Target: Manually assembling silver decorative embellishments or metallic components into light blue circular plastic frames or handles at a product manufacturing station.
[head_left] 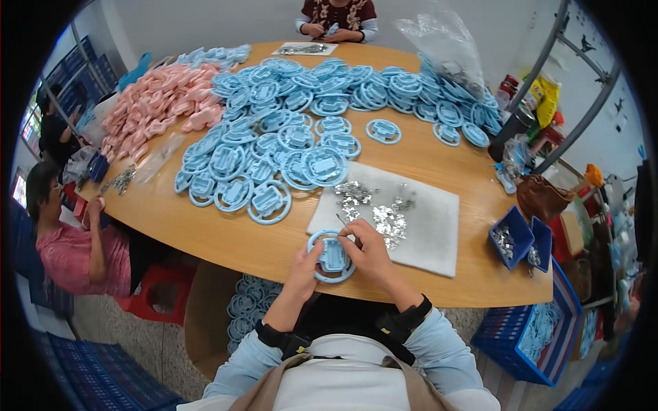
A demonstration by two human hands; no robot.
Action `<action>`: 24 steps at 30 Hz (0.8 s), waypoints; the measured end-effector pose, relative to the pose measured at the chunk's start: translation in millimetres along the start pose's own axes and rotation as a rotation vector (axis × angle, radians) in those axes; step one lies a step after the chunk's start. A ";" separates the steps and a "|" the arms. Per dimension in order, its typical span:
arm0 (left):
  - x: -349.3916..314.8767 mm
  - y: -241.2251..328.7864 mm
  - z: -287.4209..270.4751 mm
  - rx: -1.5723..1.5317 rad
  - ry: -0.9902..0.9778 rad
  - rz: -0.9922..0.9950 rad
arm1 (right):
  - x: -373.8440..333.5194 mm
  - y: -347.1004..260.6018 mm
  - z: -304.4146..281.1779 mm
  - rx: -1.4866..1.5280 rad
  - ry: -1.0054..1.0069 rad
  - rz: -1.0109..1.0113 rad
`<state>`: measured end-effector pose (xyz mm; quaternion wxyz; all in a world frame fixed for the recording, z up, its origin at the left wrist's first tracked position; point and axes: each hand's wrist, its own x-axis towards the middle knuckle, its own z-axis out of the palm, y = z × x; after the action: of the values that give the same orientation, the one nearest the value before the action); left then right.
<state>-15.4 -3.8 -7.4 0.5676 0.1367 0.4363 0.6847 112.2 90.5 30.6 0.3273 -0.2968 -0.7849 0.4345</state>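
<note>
Just over the table's near edge, my left hand (299, 272) grips the rim of a light blue round plastic part (333, 255) with a rectangular recess in its middle. Close to its upper right side, my right hand (372, 252) is closed around a thin dark stick-like tool (340, 220); its exact kind cannot be made out. Small shiny metal pieces (389, 222) lie loose on a white foam sheet (432, 240) beyond my right hand. Many more blue round parts (271, 198) are heaped to the far left of my hands.
Pink plastic parts (164, 96) are piled at the far left, below a clear plastic bag (159, 157). Two small blue bins (510, 236) with metal bits stand at the right edge. Below are a blue crate (510, 342) and a carton (209, 318). People sit across and at left.
</note>
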 end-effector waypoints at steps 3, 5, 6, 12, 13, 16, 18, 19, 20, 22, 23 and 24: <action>2.9 -2.3 -4.3 -0.011 -0.017 -0.012 | 1.5 5.9 8.3 -0.001 0.009 -0.049; -0.6 2.3 3.2 -0.037 -0.005 -0.036 | 2.2 5.3 7.6 -0.016 0.004 -0.067; 0.2 1.6 2.8 -0.040 -0.007 -0.042 | 2.3 6.4 8.0 -0.054 0.009 -0.112; 2.5 -1.2 0.1 -0.044 -0.005 -0.047 | -0.6 7.0 14.5 -0.375 0.034 -0.283; 2.1 -0.6 0.5 -0.043 -0.012 -0.049 | -2.4 7.6 15.5 -0.444 0.028 -0.309; 1.0 0.2 -0.3 -0.019 -0.017 -0.054 | -6.9 7.1 17.2 -0.560 -0.003 -0.354; 0.0 0.5 -1.4 -0.008 -0.017 -0.062 | -10.7 5.0 18.5 -0.609 -0.025 -0.349; -0.7 1.0 -1.6 -0.008 -0.017 -0.071 | -13.3 3.1 19.4 -0.634 -0.034 -0.334; -0.1 2.7 -1.4 -0.005 -0.021 -0.078 | -14.6 0.9 19.7 -0.661 -0.038 -0.320; 0.8 2.0 -3.6 0.007 -0.031 -0.085 | -18.6 -1.4 19.5 -0.690 -0.026 -0.332; 1.1 0.9 -4.6 0.013 -0.035 -0.091 | -20.3 -2.2 18.7 -0.704 -0.021 -0.336; 1.8 0.8 -4.4 0.009 -0.032 -0.087 | -20.6 -2.7 17.0 -0.726 -0.046 -0.338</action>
<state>-19.5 -4.1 -9.8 0.6032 0.1309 0.4360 0.6550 111.2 65.6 20.8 0.2503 -0.2503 -0.9322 0.0755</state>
